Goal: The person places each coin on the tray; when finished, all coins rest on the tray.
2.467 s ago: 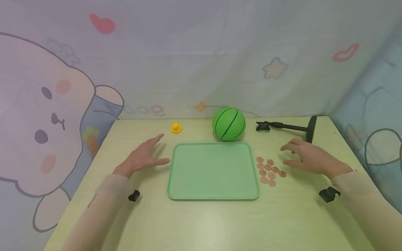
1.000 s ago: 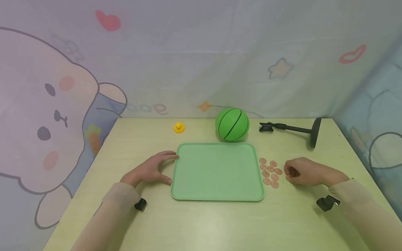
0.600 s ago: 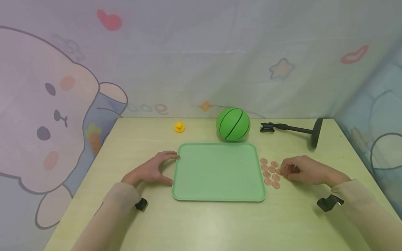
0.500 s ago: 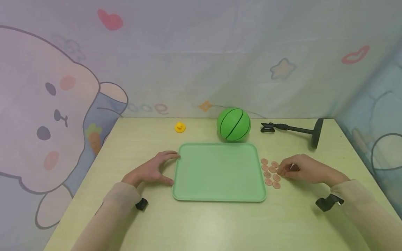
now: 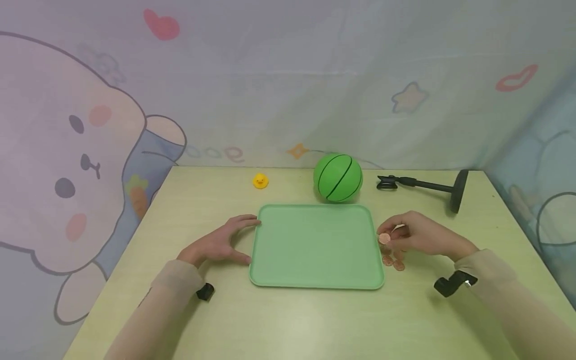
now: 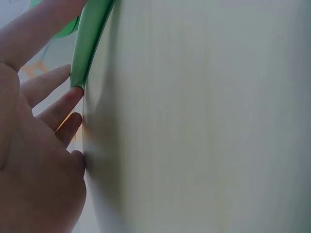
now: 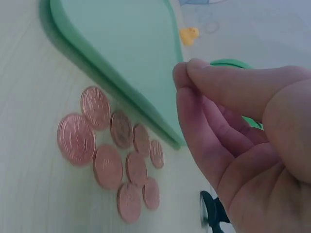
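Note:
My right hand is over the tray's right edge, pinching a copper-coloured coin between thumb and finger. In the right wrist view the thumb and index fingertip meet, and the coin is hidden behind them. Several more copper coins lie flat on the table beside the light green tray; in the head view the right hand covers most of them. My left hand is at the tray's left edge, fingers and thumb spread apart, fingertips right at the rim. The left wrist view shows fingertips against the green rim.
Behind the tray sits a green ball with black lines. A small yellow rubber duck stands at the back left. A black stand lies on its side at the back right. A printed curtain hangs behind the pale wooden table.
My right hand came down to the coins, picked one up and has moved left with it to the tray's edge. Earlier, my left hand moved to the tray's left rim and stayed.

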Demonstrator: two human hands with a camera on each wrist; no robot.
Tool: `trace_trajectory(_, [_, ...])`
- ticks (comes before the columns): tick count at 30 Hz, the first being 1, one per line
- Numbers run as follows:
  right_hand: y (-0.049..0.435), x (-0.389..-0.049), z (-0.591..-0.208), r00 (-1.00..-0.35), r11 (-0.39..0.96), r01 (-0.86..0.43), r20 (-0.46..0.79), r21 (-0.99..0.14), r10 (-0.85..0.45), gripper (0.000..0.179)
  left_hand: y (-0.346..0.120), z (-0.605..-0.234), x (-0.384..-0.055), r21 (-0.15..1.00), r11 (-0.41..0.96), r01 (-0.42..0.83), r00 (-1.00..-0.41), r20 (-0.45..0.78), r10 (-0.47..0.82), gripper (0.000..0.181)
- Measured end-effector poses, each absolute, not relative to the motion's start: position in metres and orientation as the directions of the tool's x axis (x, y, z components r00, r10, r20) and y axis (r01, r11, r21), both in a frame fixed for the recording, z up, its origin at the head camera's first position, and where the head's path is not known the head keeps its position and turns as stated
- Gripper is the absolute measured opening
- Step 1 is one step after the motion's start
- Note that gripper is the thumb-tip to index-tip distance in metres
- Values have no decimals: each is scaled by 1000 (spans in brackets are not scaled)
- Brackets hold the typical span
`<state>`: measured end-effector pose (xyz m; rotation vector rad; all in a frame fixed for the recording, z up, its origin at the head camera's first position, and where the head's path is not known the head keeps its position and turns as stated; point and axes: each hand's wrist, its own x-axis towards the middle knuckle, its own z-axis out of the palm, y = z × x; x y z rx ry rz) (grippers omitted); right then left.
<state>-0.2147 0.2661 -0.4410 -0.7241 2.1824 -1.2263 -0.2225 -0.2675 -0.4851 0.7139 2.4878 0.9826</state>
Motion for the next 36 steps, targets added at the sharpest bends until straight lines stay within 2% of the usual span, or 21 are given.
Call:
trace_trajectory(2, [261,-216,-441,-715,441,-191,-183,-877,-674,35,-266,-484,-223,710,627,321,-799,-152,581,98])
trace_trajectory(5, [253,-218,-442,-711,411,-114,-214,-905,-670,36,-266,-484,-224,710,626,321,-796,-155,585,98])
trace_trajectory(7, [246,-221,-443,-727,406,-117,-201,-906,-656,35,-265,-485,-224,709,628,321,-796,-156,584,98])
trace_trajectory(9, [239,-225,-444,-746,418,-170,-160,-893,-646,33,-265,-485,-225,708,628,322,-798,-154,583,98])
trace_trajectory(12, [224,-231,-447,-775,466,-340,-37,-817,-631,27,-264,-485,-224,714,625,315,-800,-155,580,98])
trace_trajectory(15, [206,-235,-447,-774,479,-417,27,-773,-632,26,-263,-485,-223,725,618,303,-802,-156,576,99])
trace_trajectory(26, [134,-245,-443,-725,491,-579,136,-651,-675,21,-263,-488,-222,743,601,295,-809,-140,570,99])
trace_trajectory(30, [113,-252,-448,-710,500,-603,133,-621,-692,18,-264,-491,-222,757,582,296,-806,-129,578,98])
trace_trajectory(36, [94,-259,-459,-730,561,-572,58,-598,-681,14,-263,-493,-223,763,585,276,-805,-149,575,98])
